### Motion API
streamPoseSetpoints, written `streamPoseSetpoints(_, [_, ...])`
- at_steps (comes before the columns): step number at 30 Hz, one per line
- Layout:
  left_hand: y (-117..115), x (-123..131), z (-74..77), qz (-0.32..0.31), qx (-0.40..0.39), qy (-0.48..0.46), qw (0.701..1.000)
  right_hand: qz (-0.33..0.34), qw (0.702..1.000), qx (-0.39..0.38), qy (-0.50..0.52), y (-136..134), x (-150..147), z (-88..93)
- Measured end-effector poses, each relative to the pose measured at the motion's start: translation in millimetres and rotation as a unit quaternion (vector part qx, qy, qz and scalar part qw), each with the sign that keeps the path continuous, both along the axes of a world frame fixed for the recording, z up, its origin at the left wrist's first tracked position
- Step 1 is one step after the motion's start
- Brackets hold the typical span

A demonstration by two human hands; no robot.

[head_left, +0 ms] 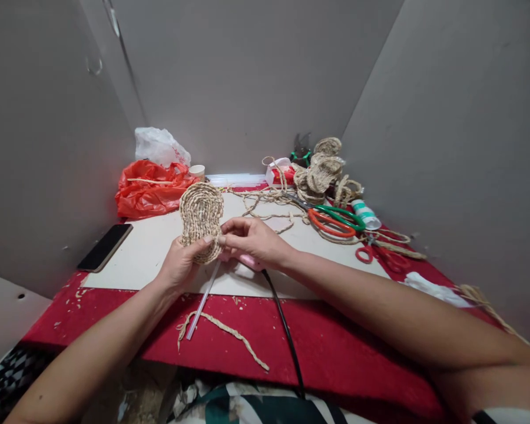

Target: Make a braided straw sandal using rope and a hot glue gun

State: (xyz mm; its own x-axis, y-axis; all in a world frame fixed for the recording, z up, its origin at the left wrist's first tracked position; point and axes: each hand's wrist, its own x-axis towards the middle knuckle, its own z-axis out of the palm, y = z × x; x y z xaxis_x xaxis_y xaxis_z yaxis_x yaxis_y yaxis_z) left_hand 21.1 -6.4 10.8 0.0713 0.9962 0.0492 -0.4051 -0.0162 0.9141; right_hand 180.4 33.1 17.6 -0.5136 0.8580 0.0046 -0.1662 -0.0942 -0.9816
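Holding a tan, woven straw piece shaped like a shoe sole [201,213] above a crowded surface [357,338]

Red covering, flecked with straw scraps, dresses the surface, and plain grey panels [265,76] enclose it at the back and both sides. A flat, pale board [136,244] covers the middle, and the woven piece is raised over it. The left hand [180,259] grasps its lower part, thumb across the face; the right hand [257,238] has its fingertips bunched at the right edge, though I cannot tell whether they pinch it.

Beneath the right hand sits a pink tool [250,261], partly hidden, its black cable [287,333] running toward the near edge. Close by lie a translucent stick [201,309] and a loose braided straw cord [241,335]. At left are a black phone [105,247] and a crumpled red plastic bag [152,194]. Coiled straw braid [321,171] heaps up at the back right, near large scissors with orange and green handles [335,221].
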Motion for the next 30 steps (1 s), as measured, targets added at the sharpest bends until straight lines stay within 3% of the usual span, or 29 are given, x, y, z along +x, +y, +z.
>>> streamPoseSetpoints(4, [-2, -2, 5.7, 0.009, 0.004, -0.009, 1.0, -0.032, 0.999, 0.027, 0.008, -3, 4, 8.3])
streamPoseSetpoints(9, [-2, -3, 5.6, 0.007, -0.011, -0.014, 1.0, -0.027, 0.997, 0.038, 0.06, -1, -4, -9.6])
streamPoseSetpoints(13, [-1, -8, 6.0, -0.023, -0.031, -0.012, 0.999, -0.012, 0.997, 0.06, 0.042, 1, -4, -18.3])
streamPoseSetpoints(17, [1, -12, 7.3, 0.005, -0.044, -0.003, 0.999, 0.019, 0.994, 0.103, -0.022, 1, 0, -16.0])
streamPoseSetpoints(20, [1, -12, 7.7, 0.01, -0.041, -0.003, 0.999, 0.011, 0.997, 0.079, -0.003, 1, 1, -10.9])
streamPoseSetpoints(23, [0, -11, 5.4, -0.024, -0.04, 0.0, 0.999, -0.001, 0.999, 0.043, 0.028, 0, 0, -5.9])
streamPoseSetpoints(30, [-7, -2, -6.2, -0.125, -0.048, 0.033, 0.99, 0.096, 0.979, 0.174, -0.041, -7, -3, -6.0])
